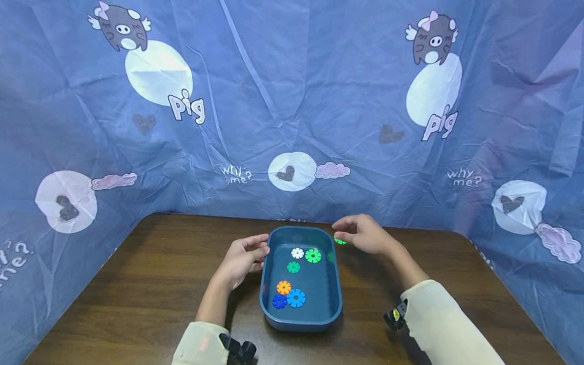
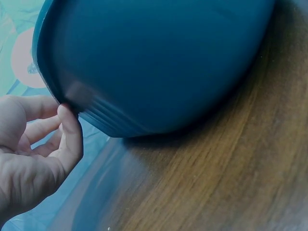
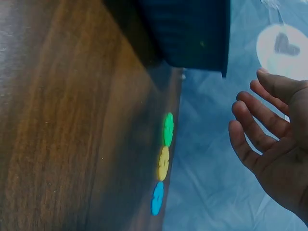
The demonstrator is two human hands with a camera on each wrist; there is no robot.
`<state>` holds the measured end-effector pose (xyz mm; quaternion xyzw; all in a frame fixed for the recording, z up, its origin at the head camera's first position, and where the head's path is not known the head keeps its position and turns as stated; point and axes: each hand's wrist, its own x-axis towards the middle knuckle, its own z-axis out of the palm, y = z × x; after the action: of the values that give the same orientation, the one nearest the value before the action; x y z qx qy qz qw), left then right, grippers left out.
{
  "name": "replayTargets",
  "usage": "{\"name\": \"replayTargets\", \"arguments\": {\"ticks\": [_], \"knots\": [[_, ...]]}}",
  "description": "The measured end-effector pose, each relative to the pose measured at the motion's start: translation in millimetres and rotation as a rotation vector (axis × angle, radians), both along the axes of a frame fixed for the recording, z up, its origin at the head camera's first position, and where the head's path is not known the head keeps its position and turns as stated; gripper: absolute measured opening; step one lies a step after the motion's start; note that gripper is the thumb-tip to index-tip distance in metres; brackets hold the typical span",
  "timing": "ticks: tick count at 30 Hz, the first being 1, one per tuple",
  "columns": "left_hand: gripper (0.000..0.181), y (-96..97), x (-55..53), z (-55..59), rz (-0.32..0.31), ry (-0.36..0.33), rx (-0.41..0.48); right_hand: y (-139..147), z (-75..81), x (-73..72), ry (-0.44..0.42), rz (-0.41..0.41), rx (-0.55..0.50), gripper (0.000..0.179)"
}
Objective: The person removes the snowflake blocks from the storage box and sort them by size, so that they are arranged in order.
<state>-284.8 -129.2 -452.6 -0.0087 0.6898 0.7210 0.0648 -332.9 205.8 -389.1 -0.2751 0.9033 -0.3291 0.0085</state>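
In the head view, a blue-grey rectangular bin (image 1: 319, 284) stood on the brown wooden table (image 1: 150, 263), before a blue pig-print cloth (image 1: 301, 126). Inside it, a white notched disc (image 1: 297, 253), a light green disc (image 1: 313, 256) and a darker green disc (image 1: 293, 267) lay towards the far end; an orange disc (image 1: 284, 287), a dark blue disc (image 1: 280, 301) and a light blue disc (image 1: 296, 298) clustered near left. The left hand (image 1: 242, 259) was at the bin's left side, and the right hand (image 1: 365, 234) was just beyond its far right, partly hiding a bright green disc (image 1: 340, 242). In the left wrist view, thumb and forefinger pinched the bin's rim, the other fingers bent behind. In the right wrist view, the right hand's fingers were loosely spread and held nothing, apart from a row of bright green, yellow (image 3: 163, 163) and blue (image 3: 157, 198) discs along the table's far edge.
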Motion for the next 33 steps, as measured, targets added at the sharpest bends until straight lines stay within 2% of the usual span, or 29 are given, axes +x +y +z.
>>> {"name": "replayTargets", "arguments": {"ticks": [7, 12, 18, 28, 33], "knots": [[0.04, 0.5, 0.4, -0.3, 0.001, 0.001, -0.002, -21.8, 4.2, 13.2, 0.048, 0.084, 0.081, 0.025], [0.041, 0.8, 1.1, 0.9, -0.001, 0.004, 0.004, -36.6, 5.7, 21.9, 0.083, 0.182, 0.115, 0.023], [0.04, 0.0, 1.3, 0.2, -0.002, 0.001, 0.002, -53.0, 4.2, 32.0, 0.07, 0.286, 0.181, 0.026], [0.041, -0.6, 1.3, 0.1, -0.009, -0.004, -0.008, -75.0, -11.7, 46.0, 0.011, 0.4, 0.342, 0.028], [0.041, -0.1, 1.2, 0.2, -0.012, -0.001, 0.009, -83.5, -21.5, 50.2, 0.03, 0.452, 0.414, 0.028]]}}
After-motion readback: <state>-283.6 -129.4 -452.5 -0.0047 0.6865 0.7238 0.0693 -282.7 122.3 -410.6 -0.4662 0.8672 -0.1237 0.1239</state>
